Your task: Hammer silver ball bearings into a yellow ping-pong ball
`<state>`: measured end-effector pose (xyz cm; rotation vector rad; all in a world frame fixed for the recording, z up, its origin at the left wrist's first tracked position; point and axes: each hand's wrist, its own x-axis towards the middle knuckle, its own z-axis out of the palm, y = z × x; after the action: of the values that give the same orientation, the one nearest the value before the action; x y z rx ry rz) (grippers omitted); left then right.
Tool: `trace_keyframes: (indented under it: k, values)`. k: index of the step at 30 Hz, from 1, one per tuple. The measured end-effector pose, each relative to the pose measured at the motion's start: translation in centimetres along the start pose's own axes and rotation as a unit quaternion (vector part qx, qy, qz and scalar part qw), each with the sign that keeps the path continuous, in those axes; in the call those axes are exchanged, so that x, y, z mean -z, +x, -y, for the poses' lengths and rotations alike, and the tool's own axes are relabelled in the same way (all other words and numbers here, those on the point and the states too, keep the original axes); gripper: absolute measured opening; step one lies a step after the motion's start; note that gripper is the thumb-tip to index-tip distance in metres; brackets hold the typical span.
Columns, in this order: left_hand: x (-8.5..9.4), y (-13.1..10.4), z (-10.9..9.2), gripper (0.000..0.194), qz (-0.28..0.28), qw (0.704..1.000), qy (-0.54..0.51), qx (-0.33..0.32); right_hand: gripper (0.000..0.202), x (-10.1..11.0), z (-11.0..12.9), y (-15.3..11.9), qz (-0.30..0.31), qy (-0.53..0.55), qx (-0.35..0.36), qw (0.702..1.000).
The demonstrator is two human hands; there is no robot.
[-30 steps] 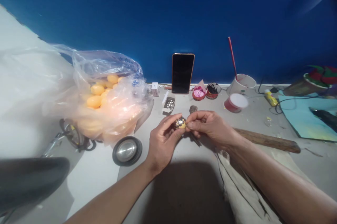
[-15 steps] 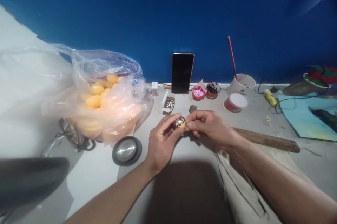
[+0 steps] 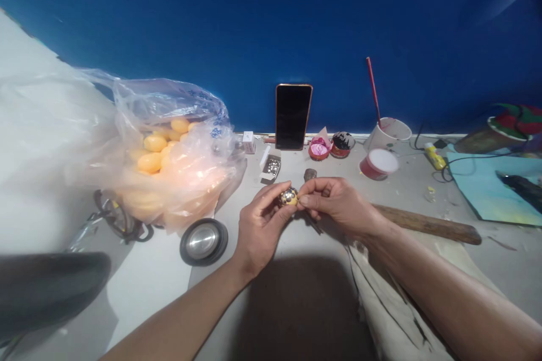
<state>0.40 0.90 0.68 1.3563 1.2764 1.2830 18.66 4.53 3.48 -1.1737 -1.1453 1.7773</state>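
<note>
My left hand (image 3: 262, 225) holds a small yellow egg-shaped piece (image 3: 289, 197) between thumb and fingers; shiny metallic studs cover much of its surface. At the egg's right side is my right hand (image 3: 334, 203), thumb and forefinger pinched together; whatever they grip is hidden. Just beyond the hands lies a small open box (image 3: 271, 168) of shiny metal studs that look like thumbtacks. Behind the right hand a dark, blunt-ended piece (image 3: 310, 174) shows in part. More yellow egg-shaped pieces (image 3: 152, 152) fill a clear plastic bag (image 3: 169, 95) at the left.
A phone (image 3: 293, 118) leans against the blue wall. Nearby stand two small pots, a pink one (image 3: 319, 149) and a black-stained one (image 3: 342, 145), and cups (image 3: 387, 135). A wooden stick (image 3: 432, 225) rests on cloth at right. A round metal lid (image 3: 204, 242) lies left.
The egg has turned slightly in my left hand, so more studs and less yellow face the camera. Both hands otherwise keep their places.
</note>
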Motion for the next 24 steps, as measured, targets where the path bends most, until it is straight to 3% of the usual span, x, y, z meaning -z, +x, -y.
trace_keyframes:
  k: [10,24]
  values:
    - [0.00,-0.09,0.17,0.031,0.006,1.000,0.004,-0.007,0.034,-0.07,0.34,0.01,-0.005,-0.019,0.001,1.000]
    - [-0.21,-0.14,0.04,0.034,0.013,0.999,-0.037,0.037,0.028,-0.35,0.54,-0.13,-0.002,-0.021,-0.011,1.000]
